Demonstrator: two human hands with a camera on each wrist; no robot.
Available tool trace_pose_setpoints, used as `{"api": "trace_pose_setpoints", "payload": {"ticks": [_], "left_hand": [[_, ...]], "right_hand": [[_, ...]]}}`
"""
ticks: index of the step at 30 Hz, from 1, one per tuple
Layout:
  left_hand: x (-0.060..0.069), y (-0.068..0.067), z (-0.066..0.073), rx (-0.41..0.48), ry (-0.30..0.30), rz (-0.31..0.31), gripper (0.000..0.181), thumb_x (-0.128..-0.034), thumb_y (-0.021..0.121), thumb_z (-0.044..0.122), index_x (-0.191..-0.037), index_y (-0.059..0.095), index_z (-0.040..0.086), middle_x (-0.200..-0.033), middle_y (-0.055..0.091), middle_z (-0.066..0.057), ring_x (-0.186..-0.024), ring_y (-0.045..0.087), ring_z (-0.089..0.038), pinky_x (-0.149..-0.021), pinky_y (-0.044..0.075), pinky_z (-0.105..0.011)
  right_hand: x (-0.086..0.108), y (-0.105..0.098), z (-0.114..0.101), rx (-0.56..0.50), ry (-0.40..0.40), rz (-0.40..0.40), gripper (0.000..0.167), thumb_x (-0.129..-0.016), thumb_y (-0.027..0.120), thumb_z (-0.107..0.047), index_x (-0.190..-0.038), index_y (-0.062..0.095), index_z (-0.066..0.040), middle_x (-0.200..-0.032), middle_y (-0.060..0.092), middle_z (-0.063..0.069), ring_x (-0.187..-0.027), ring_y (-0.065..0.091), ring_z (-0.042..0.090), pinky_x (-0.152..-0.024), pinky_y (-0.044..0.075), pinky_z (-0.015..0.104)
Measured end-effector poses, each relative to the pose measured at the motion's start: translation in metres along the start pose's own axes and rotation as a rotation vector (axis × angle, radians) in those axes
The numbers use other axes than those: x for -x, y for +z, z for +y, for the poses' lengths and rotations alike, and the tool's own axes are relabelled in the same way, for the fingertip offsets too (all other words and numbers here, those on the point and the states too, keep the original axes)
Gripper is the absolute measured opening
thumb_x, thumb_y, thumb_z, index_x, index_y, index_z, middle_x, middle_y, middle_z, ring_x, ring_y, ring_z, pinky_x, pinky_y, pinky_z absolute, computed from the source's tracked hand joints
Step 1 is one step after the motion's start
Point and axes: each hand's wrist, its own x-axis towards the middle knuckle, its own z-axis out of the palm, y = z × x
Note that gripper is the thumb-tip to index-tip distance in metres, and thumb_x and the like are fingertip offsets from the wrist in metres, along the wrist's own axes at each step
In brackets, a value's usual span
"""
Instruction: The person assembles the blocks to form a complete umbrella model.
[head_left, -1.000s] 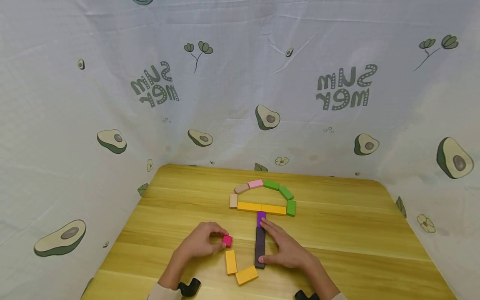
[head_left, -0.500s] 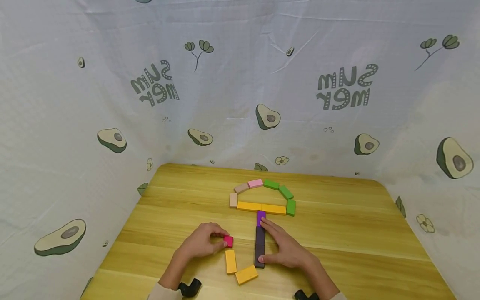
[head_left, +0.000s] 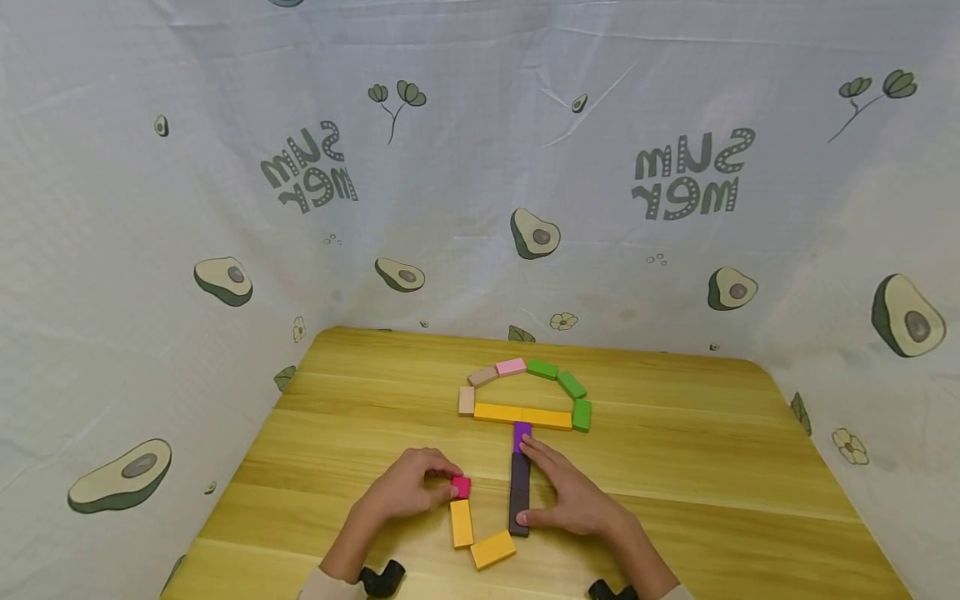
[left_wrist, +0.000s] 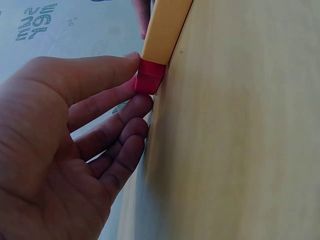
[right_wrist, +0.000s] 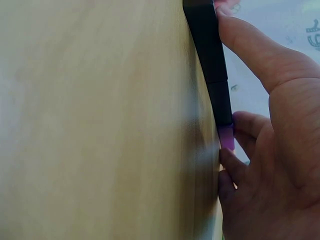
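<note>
My left hand (head_left: pixel 408 483) pinches a small crimson block (head_left: pixel 462 487) between thumb and fingertips. In the left wrist view the crimson block (left_wrist: pixel 149 77) meets the end of a yellow block (left_wrist: pixel 166 32). A second yellow block (head_left: pixel 493 550) lies slanted at its near end. My right hand (head_left: pixel 573 497) spans a straight column: its thumb touches the near dark block (head_left: pixel 518 510), and a fingertip rests on the purple block (head_left: pixel 522 435). Between those lies another dark block (head_left: pixel 521 472). In the right wrist view the purple block (right_wrist: pixel 227 137) is partly behind fingers.
Beyond the column, two yellow blocks (head_left: pixel 498 412) form a bar. An arch of tan (head_left: pixel 467 401), pink (head_left: pixel 512 367) and green blocks (head_left: pixel 572 384) rises over it. A printed curtain (head_left: pixel 465 167) borders the wooden table (head_left: pixel 675 433). Black wrist mounts (head_left: pixel 383 579) hang near both wrists.
My left hand has slid the crimson block slightly right and toward me, up to the far end of the yellow block. My right hand has stayed in place.
</note>
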Motion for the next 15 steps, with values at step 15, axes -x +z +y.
{"api": "trace_pose_setpoints", "payload": {"ticks": [15], "left_hand": [[-0.0001,0.0007,-0.0002,0.017,-0.001,-0.015,0.02,-0.0938,0.076,0.025,-0.112,0.079,0.018,-0.105,0.074,0.009,-0.097,0.065,-0.002,-0.088,0.057,-0.025]], "right_hand": [[0.0001,-0.0009,-0.002,-0.002,0.003,0.001,0.106,-0.083,0.08,-0.059,-0.165,0.026,-0.017,-0.172,0.023,0.008,-0.157,0.022,0.041,-0.121,0.027,0.068]]}}
